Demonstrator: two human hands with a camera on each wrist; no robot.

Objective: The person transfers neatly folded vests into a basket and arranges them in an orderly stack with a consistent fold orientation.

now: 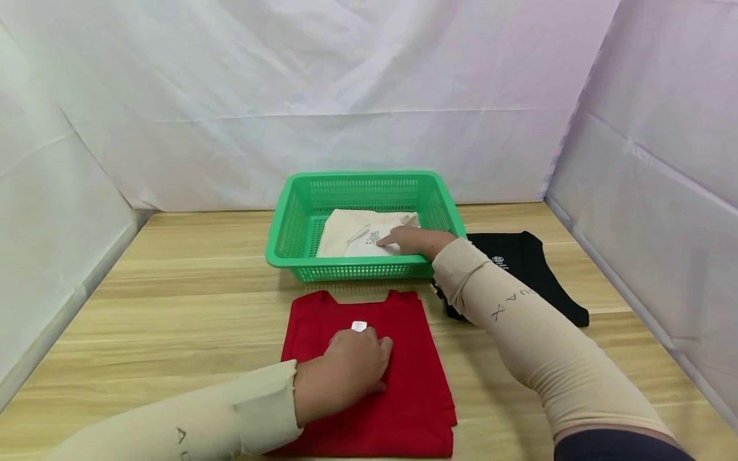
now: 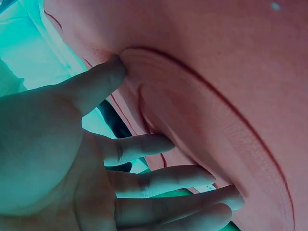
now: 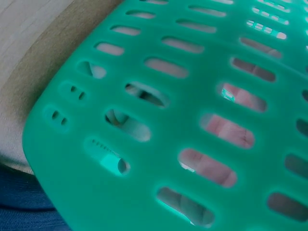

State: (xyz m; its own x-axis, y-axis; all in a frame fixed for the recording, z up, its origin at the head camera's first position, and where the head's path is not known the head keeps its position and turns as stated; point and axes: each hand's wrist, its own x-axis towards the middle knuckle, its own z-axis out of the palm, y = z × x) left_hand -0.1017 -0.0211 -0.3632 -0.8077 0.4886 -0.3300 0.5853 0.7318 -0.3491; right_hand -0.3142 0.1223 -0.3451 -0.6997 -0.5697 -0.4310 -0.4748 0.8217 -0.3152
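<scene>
A folded red garment (image 1: 409,384) with a white label (image 1: 359,326) lies flat at the front of the table. My left hand (image 1: 348,366) rests on it, near the label. Straight, slightly spread fingers touch the red cloth in the left wrist view, around a curved fold. Behind it stands a green plastic basket (image 1: 340,261), with a folded cream garment (image 1: 337,229) bearing a dark print inside. Reaching over the basket's front right corner, my right hand (image 1: 410,241) touches the cream garment with an extended finger. Its remaining fingers are partly hidden; the basket wall (image 3: 67,163) screens the right wrist view.
A folded black garment (image 1: 527,272) with a small white print lies right of the basket, partly under my right forearm. White sheeting (image 1: 357,83) hangs behind the wooden table (image 1: 173,307) and along both sides.
</scene>
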